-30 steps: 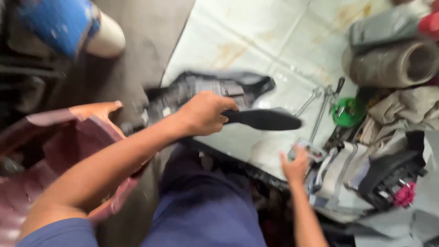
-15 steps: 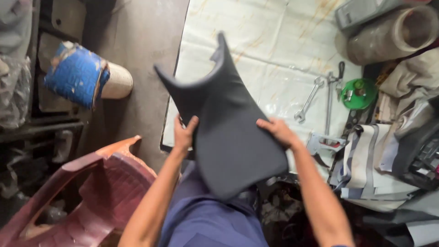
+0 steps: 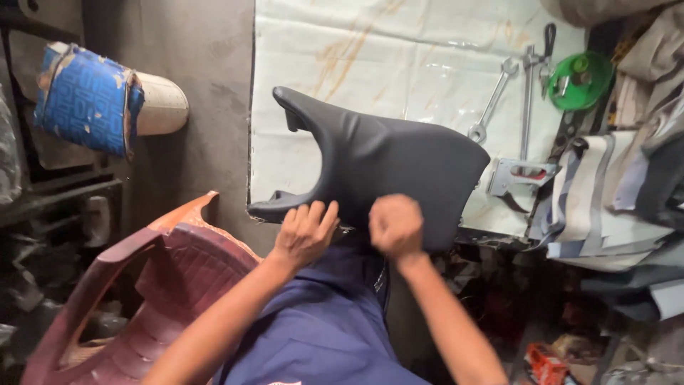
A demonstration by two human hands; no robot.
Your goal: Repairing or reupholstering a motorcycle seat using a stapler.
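**A:** Across my lap and the near edge of the white sheet (image 3: 399, 64) lies the black seat cover (image 3: 399, 160), its narrow forked end pointing away to the left. What do you see of the grip?

**B:** My left hand (image 3: 305, 232) lies flat with fingers spread on the near rim, pinning it down rather than gripping. My right hand (image 3: 395, 224) is curled into a fist against the same edge; I cannot tell whether it pinches the material or only presses.

**A:** Why so close together?

**B:** I judge both work 1 stretch of edge, so the seat stays braced on my thigh.

**A:** And the tools?

**B:** 2 spanners (image 3: 491, 107), a green dish (image 3: 581, 78) and a staple gun (image 3: 524, 175) sit to the right, near the right hand. A maroon plastic chair (image 3: 142, 285) stands to my left.
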